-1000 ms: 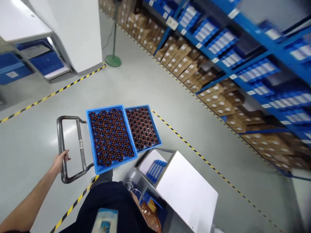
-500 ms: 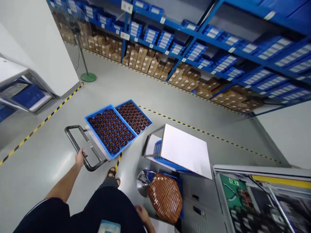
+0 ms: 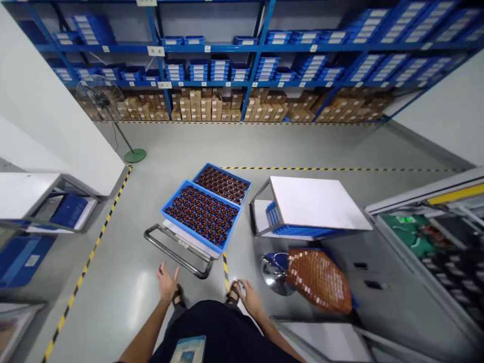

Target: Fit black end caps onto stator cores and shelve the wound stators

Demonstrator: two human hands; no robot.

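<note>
My left hand (image 3: 167,283) is open, fingers apart, just short of the metal push handle (image 3: 177,258) of a cart and not touching it. Lower right of the handle, my right hand (image 3: 250,298) is also open and holds nothing. On the cart sits a blue tray (image 3: 192,231) filled with rows of dark, ring-shaped parts (image 3: 202,212) with copper-coloured bits. Behind it lies a second blue tray (image 3: 247,187) holding similar, smaller-looking parts (image 3: 223,185).
To the right stand a white-topped table (image 3: 313,201) with blue trays beneath and a brown stool (image 3: 319,280). A green-based fan (image 3: 135,155) is at back left. Blue shelving (image 3: 212,49) spans the back. Striped tape (image 3: 91,252) marks the floor. Machinery (image 3: 446,242) stands far right.
My left hand has let go of the cart handle and opened. My right hand has come forward from beside my body. The view has turned, so the shelves now look level.
</note>
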